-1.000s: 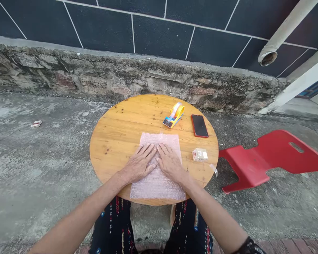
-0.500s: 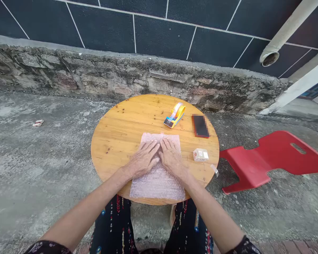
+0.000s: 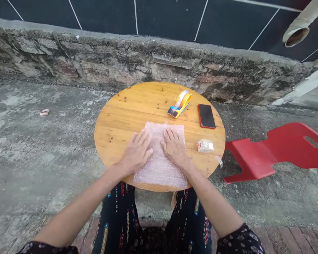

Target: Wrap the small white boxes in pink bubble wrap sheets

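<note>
A pinkish sheet of bubble wrap (image 3: 161,169) lies flat near the front edge of the round wooden table (image 3: 116,123). My right hand (image 3: 175,146) rests palm down on its right half, fingers stretched out. Over the wrap's left edge is my left hand (image 3: 137,150), slightly blurred, with fingers extended; whether it touches the wrap I cannot tell. A bit of clear tape (image 3: 166,123) shows at the wrap's far edge. Beyond it stands a yellow and blue tape dispenser (image 3: 180,104) with a roll of tape.
A phone with a red case (image 3: 206,116) and a small white box (image 3: 205,145) lie on the table's right side. A tape strip (image 3: 219,161) hangs at the right edge. To the right is a red plastic chair (image 3: 257,155); a stone wall base (image 3: 116,63) runs behind.
My left hand has moved left, away from my right hand, to the wrap's left edge. My right hand stays on the wrap. The camera view has shifted slightly.
</note>
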`<state>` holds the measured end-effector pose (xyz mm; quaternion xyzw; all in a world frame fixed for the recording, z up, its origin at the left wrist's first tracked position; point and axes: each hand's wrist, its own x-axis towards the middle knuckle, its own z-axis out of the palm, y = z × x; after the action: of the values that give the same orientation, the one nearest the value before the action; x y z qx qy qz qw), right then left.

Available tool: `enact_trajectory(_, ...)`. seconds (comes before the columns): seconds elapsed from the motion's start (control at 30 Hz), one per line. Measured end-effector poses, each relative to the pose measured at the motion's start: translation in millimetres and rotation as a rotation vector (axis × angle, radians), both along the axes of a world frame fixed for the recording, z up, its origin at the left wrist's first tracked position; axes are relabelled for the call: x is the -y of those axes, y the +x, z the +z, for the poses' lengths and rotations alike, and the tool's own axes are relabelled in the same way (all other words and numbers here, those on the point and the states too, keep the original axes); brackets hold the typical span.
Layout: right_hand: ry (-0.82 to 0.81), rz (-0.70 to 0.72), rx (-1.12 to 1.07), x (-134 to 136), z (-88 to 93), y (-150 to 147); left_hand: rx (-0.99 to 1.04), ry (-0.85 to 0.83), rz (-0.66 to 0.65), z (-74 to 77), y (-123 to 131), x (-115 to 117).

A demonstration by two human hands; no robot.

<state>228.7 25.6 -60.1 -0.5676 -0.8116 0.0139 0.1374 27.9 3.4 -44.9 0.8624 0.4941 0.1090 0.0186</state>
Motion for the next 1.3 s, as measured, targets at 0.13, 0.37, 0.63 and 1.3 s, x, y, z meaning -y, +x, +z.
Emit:
enact_trajectory(0.13, -0.016, 0.011, 0.014, -3, 2.4, 5, -0.013, -0.048, -0.196, -6.3, 17, 29)
enact_trajectory(0.37, 0.028, -0.034, 0.075, 20, 14.3, 22, -0.039, -0.007, -0.204, -19.6, 10, 31)
enact_trajectory(0.63, -0.065, 0.106, 0.111, 106, 4.0, 38, -0.021, 0.030, -0.225, -21.7, 11, 31)
enact_trajectory(1.3, -0.012, 0.054, -0.001, 47, 4.6, 12, -0.015, 0.012, -0.214, -15.2, 26, 3)
